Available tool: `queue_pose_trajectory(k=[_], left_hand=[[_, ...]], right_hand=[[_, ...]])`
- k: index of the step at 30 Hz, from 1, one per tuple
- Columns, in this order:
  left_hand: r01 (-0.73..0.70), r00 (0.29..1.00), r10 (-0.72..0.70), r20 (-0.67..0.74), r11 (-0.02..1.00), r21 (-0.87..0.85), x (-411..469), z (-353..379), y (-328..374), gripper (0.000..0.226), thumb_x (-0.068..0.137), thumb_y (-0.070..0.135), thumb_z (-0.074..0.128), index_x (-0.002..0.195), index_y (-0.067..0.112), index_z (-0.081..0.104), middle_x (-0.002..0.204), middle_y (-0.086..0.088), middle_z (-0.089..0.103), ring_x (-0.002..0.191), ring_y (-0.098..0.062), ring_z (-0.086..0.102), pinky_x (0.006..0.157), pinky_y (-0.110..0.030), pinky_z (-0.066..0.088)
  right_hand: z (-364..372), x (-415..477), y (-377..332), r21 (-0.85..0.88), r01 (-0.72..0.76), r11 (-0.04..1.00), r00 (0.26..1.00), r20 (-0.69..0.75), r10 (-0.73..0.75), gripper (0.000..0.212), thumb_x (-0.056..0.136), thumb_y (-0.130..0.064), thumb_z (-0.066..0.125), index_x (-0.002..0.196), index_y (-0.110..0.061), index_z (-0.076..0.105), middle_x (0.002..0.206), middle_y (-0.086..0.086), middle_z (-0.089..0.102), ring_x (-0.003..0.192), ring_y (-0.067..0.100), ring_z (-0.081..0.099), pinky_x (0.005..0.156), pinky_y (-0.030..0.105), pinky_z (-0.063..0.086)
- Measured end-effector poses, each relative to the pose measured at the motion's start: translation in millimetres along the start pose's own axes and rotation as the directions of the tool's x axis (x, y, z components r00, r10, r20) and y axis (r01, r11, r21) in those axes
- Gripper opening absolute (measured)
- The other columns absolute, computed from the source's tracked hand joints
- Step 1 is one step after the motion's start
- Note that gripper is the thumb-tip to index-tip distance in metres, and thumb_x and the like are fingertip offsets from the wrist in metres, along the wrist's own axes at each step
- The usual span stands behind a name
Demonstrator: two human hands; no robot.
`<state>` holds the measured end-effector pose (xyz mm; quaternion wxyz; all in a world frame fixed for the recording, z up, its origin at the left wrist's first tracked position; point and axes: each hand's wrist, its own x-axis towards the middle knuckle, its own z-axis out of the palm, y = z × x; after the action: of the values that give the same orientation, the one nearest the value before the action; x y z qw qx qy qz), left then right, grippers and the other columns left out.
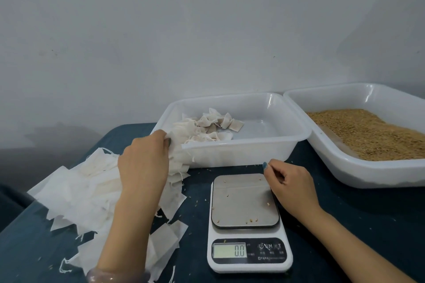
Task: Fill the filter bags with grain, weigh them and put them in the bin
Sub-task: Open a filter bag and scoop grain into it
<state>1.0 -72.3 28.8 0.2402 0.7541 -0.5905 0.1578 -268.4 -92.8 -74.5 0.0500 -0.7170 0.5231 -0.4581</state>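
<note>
Wall (207, 18): plain, pale grey, fills the upper half. The table runs right up to it.

Table (345, 225): dark blue-green covering. Its left edge slants off toward the near-left corner. The widest bare stretch is near right, beside the scale and below the tray.

Grain tray (368, 172): white plastic, far right, cut off by the frame edge. Brown grain (372, 135) is banked toward its right side. Its left rim sits just beside the bin's right rim.

Bin (241, 151): white, centre back, close to the wall. Filled bags (213, 124) are heaped in its left half; the right half shows bare floor.

Empty bags (76, 190): loose white pile on the left, spreading from the bin's near-left corner toward the table's left edge, strings trailing.

Scale (249, 267): white, in front of the bin with a narrow strip of table between. Grey platform (243, 200), display (230, 250) reading 0.0.

Left hand (143, 163): on top of the pile at the bin's corner, fingers bent down, gripping the top empty bags.

Right hand (289, 181): at the platform's far-right corner, fingers curled in, thumb to forefinger, nothing visible in the pinch.

Stray grains (268, 203): a few on the platform, more scattered on the cloth.
</note>
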Motion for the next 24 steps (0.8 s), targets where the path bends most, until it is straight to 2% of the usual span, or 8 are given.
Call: queue_pose_trajectory(k=[3, 9, 13, 15, 17, 20, 23, 24], left_hand=[[-0.014, 0.995, -0.003, -0.096, 0.984, -0.179, -1, 3, -1, 0.025, 0.103, 0.021, 0.042, 0.105, 0.009, 0.063, 0.08, -0.015, 0.062, 0.079, -0.04, 0.053, 0.065, -0.043, 0.045], [0.06, 0.989, -0.094, -0.115, 0.961, -0.27, 6, 17, -20, 0.023, 0.103, 0.016, 0.044, 0.101, 0.003, 0.063, 0.077, -0.017, 0.063, 0.074, -0.038, 0.056, 0.064, -0.043, 0.042], [0.095, 0.984, -0.165, -0.073, 0.818, -0.568, 4, 15, -21, 0.025, 0.103, 0.016, 0.047, 0.078, 0.019, 0.053, 0.065, -0.007, 0.06, 0.048, -0.015, 0.062, 0.05, -0.014, 0.042], [0.143, 0.983, -0.184, 0.006, 0.743, -0.654, 4, 17, -16, 0.026, 0.102, 0.017, 0.05, 0.077, 0.019, 0.056, 0.063, -0.002, 0.058, 0.04, -0.005, 0.058, 0.047, -0.009, 0.04], [0.246, 0.963, -0.233, 0.136, 0.557, -0.793, 3, 20, -7, 0.022, 0.102, 0.02, 0.053, 0.089, 0.005, 0.062, 0.067, -0.005, 0.053, 0.038, -0.002, 0.053, 0.045, -0.012, 0.04], [0.413, 0.9, -0.216, 0.38, 0.138, -0.9, -6, 26, 18, 0.02, 0.102, 0.017, 0.055, 0.089, 0.003, 0.06, 0.066, -0.003, 0.049, 0.038, -0.002, 0.044, 0.04, -0.015, 0.04], [0.606, 0.764, 0.009, 0.645, -0.354, -0.713, -21, 28, 52, 0.022, 0.103, 0.004, 0.044, 0.087, 0.006, 0.059, 0.068, 0.0, 0.051, 0.039, 0.0, 0.042, 0.037, -0.01, 0.036], [0.655, 0.708, 0.081, 0.702, -0.446, -0.609, -26, 30, 61, 0.022, 0.103, 0.001, 0.041, 0.091, 0.004, 0.059, 0.071, -0.002, 0.053, 0.039, 0.0, 0.042, 0.037, -0.009, 0.037]], right_hand=[[0, 0, 0, -0.001, -0.001, 1.0, 1.0, -0.002, 0.001, 0.05, 0.093, -0.023, 0.058, 0.054, -0.033, 0.027, 0.05, -0.009, 0.043, 0.047, 0.012, 0.037, 0.045, 0.018, 0.021], [-1, 0, 0, 0.012, -0.014, 1.0, 1.0, 0.005, 0.014, 0.046, 0.092, -0.027, 0.055, 0.054, -0.03, 0.03, 0.046, -0.006, 0.038, 0.048, 0.014, 0.038, 0.044, 0.019, 0.023], [-1, 1, -1, 0.028, -0.023, 0.999, 1.0, -0.001, 0.023, 0.044, 0.092, -0.026, 0.056, 0.054, -0.027, 0.033, 0.046, -0.004, 0.038, 0.048, 0.016, 0.038, 0.045, 0.019, 0.024], [-1, 2, -2, 0.072, -0.031, 0.997, 1.0, 0.006, 0.031, 0.044, 0.093, -0.022, 0.057, 0.054, -0.029, 0.037, 0.046, -0.006, 0.04, 0.046, 0.012, 0.038, 0.047, 0.021, 0.027], [-4, 5, -6, 0.172, -0.054, 0.984, 0.997, 0.058, 0.044, 0.039, 0.094, -0.02, 0.06, 0.057, -0.029, 0.052, 0.048, -0.01, 0.048, 0.046, 0.009, 0.042, 0.048, 0.018, 0.03], [-11, 10, -21, 0.369, -0.101, 0.924, 0.984, 0.173, 0.039, 0.023, 0.093, -0.031, 0.061, 0.073, -0.027, 0.071, 0.057, -0.011, 0.061, 0.049, 0.005, 0.05, 0.052, 0.012, 0.038], [-16, 13, -37, 0.562, -0.202, 0.802, 0.959, 0.281, 0.044, 0.021, 0.088, -0.035, 0.06, 0.087, -0.022, 0.075, 0.066, -0.002, 0.067, 0.051, 0.005, 0.054, 0.05, 0.015, 0.043], [-17, 13, -40, 0.603, -0.227, 0.765, 0.952, 0.304, 0.042, 0.021, 0.087, -0.033, 0.06, 0.091, -0.019, 0.075, 0.068, 0.0, 0.068, 0.051, 0.006, 0.055, 0.048, 0.016, 0.043]])
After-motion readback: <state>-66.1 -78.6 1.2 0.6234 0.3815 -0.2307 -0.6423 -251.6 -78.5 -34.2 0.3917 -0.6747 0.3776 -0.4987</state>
